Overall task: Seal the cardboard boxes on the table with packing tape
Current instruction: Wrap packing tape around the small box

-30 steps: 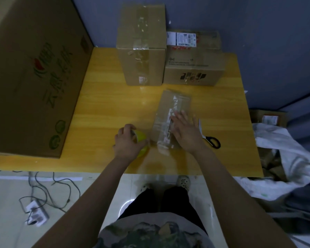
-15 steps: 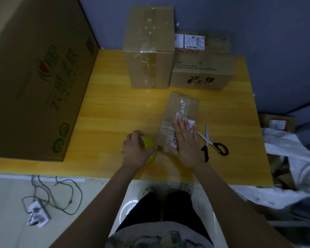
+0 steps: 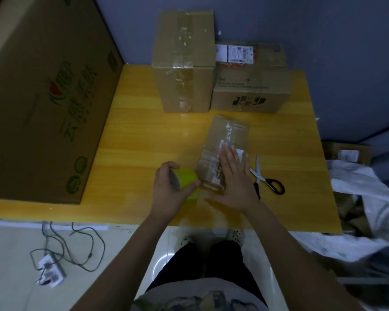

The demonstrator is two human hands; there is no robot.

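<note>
On my feed the left hand (image 3: 169,191) is curled around the yellow-green tape roll (image 3: 185,179), gripping it just off the near-left corner of the small flat box (image 3: 227,135), which lies near the front of the wooden table (image 3: 144,135) with clear tape glinting along its top. The right hand (image 3: 234,178) lies palm down on that box, fingers straight and spread (the scissors (image 3: 267,180) sit just to its right). A tall box (image 3: 184,63) and a labelled box (image 3: 249,86) stand touching at the table's back edge.
</note>
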